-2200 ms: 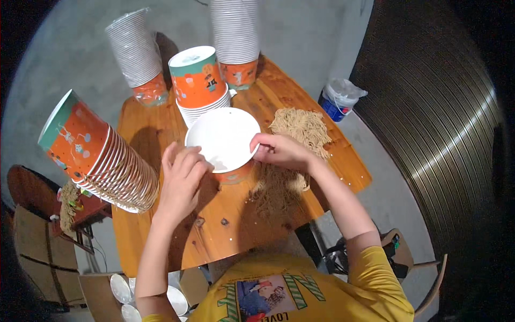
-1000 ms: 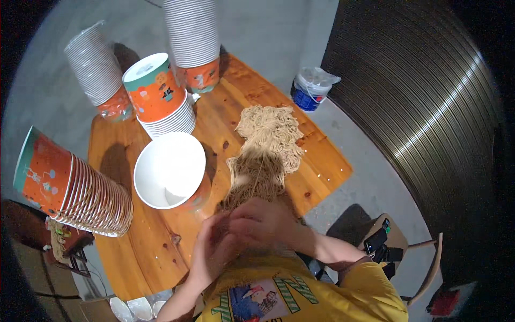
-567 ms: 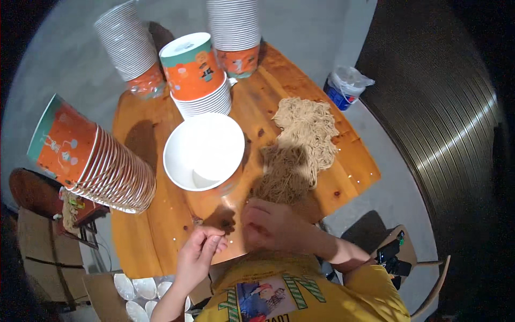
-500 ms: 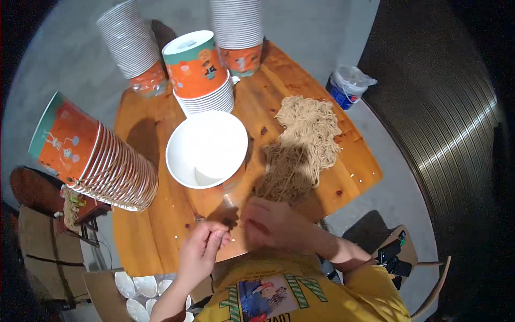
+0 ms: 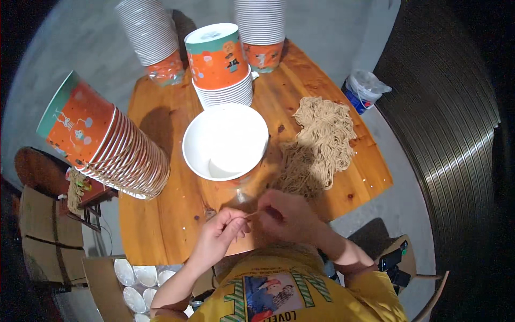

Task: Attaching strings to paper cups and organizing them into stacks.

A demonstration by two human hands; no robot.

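Note:
Over the table's near edge, my left hand (image 5: 221,232) is closed, thumb and finger pinching a thin tan string (image 5: 251,214). The string runs across to my right hand (image 5: 288,216), whose fingers are curled on its other end. Just beyond my right hand lies a loose heap of the same tan string (image 5: 326,137), its nearer part in shadow. A large white paper bucket (image 5: 228,142) stands beyond both hands, its mouth facing up. The short stretch between my fingers is all I can make out of the held string; its ends are hidden.
Tan strings drape over a tilted stack of orange and green paper buckets (image 5: 110,142) at the left. Behind stand an upside-down stack (image 5: 217,64) and two tall stacks, one a plastic-wrapped stack (image 5: 150,40). A carton of white cups (image 5: 102,282) sits below left, a blue pail (image 5: 365,91) on the floor right.
My left hand has risen slightly and come nearer the right. A strand of string now shows between them. The whole view has shifted, so the table's things appear further right.

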